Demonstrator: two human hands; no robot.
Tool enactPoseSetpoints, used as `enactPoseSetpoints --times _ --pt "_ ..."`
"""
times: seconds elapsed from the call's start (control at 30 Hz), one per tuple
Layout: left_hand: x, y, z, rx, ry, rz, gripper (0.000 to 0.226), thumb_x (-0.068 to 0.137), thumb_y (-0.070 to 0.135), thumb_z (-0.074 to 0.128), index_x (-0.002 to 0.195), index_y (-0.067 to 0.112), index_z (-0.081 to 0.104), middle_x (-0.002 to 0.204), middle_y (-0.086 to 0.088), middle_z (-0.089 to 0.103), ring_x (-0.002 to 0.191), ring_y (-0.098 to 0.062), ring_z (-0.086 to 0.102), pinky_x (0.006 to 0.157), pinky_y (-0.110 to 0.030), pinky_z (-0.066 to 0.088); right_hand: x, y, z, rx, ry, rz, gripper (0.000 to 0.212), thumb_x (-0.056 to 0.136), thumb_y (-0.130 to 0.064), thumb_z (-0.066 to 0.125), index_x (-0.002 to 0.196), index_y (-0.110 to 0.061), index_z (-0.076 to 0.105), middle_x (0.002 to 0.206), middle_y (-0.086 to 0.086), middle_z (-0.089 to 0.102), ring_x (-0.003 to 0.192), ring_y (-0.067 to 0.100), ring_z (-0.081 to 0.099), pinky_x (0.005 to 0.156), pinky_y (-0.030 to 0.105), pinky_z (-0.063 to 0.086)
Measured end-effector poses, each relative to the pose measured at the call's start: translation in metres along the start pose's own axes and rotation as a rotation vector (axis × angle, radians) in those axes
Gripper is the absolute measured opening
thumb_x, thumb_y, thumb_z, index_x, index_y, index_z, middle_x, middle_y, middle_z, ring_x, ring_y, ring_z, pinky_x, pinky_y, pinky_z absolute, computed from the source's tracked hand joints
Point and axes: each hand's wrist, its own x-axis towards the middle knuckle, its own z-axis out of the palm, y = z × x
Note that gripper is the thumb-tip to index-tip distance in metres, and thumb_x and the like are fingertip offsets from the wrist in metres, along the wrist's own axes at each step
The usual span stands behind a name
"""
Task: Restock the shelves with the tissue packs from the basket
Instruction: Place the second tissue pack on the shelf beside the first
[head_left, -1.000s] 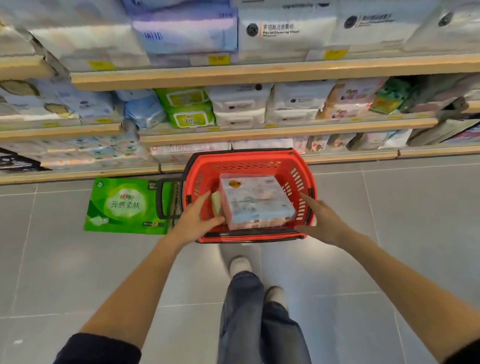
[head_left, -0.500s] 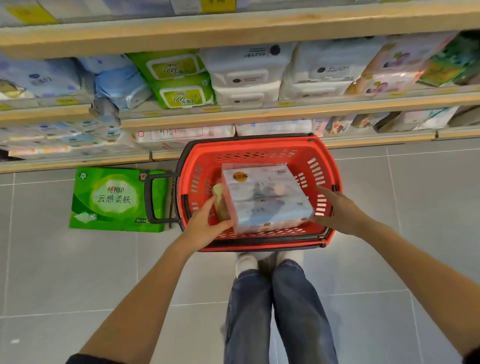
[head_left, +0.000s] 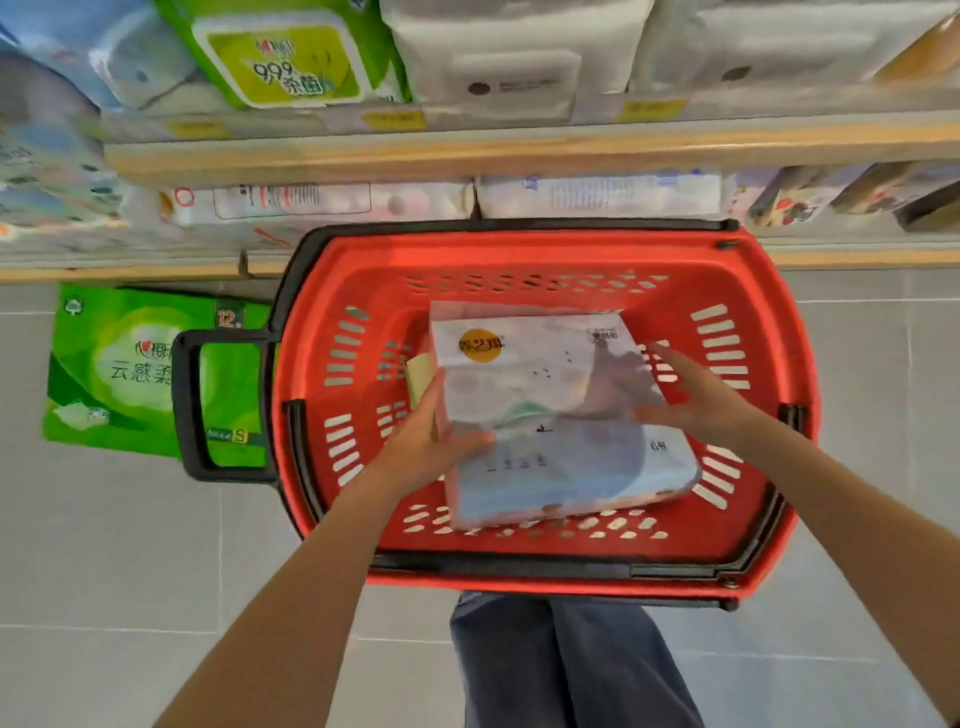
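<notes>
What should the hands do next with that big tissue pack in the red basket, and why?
Probably close both hands on the tissue pack and lift it straight up. The left hand already presses its left edge with the thumb on top, and the right hand lies open on its right side. The pack is still lying in the red basket, so it must clear the rim before going to a shelf.
</notes>
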Motion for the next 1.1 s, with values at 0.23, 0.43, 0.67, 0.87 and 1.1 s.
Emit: enactPoseSetpoints --times 0.23,0.43,0.67,0.87,1.1 --pt "0.039 -0.006 0.007 0.091 -0.003 -0.090 0.108 0.071 0.030 0.079 0.148 0.033 0.004 0.125 0.024 0.021 0.116 0.000 0.032 0.089 -0.015 0.035 0.033 0.019 0.016 0.240 -0.180 0.073 0.077 0.073 0.003 0.070 0.139 -0.014 0.034 0.120 -0.001 0.049 0.107 0.005 0.046 0.063 -0.005 0.038" --pt "0.045 -0.008 0.000 0.132 -0.023 -0.120 0.116 0.061 0.035 0.084 0.146 0.042 0.005 0.127 0.020 0.026 0.115 -0.007 0.037 0.097 -0.036 0.046 0.040 0.026 0.015 0.329 -0.204 0.105 0.086 0.067 -0.002 0.074 0.140 -0.021 0.034 0.104 -0.013 0.057 0.077 -0.012 0.056 0.061 -0.001 0.043" --pt "0.023 -0.001 0.002 0.092 -0.036 -0.110 0.120 0.060 0.027 0.086 0.146 0.041 0.003 0.131 0.017 0.036 0.122 -0.011 0.043 0.098 -0.028 0.043 0.011 0.010 0.009 0.393 -0.136 0.096 0.084 0.069 0.011 0.070 0.140 -0.014 0.033 0.086 -0.012 0.055 0.063 -0.011 0.059 0.054 0.000 0.042" --pt "-0.014 0.021 -0.012 0.011 -0.044 0.049 0.118 0.061 0.018 0.086 0.146 0.034 0.006 0.122 0.046 0.019 0.116 0.022 0.036 0.090 -0.001 0.037 -0.037 -0.017 -0.011 0.437 -0.149 -0.009 0.091 0.066 0.016 0.068 0.142 -0.014 0.027 0.112 -0.024 0.044 0.077 -0.028 0.053 0.063 0.001 0.044" --pt "-0.087 0.081 -0.046 0.026 -0.057 0.198 0.125 0.050 0.039 0.088 0.144 0.046 0.007 0.130 0.046 0.012 0.139 0.005 0.013 0.103 -0.021 0.040 -0.117 -0.078 -0.033 0.280 -0.028 -0.198 0.108 0.055 -0.014 0.084 0.143 -0.023 0.024 0.140 -0.020 0.029 0.129 0.000 0.033 0.099 0.012 0.035"
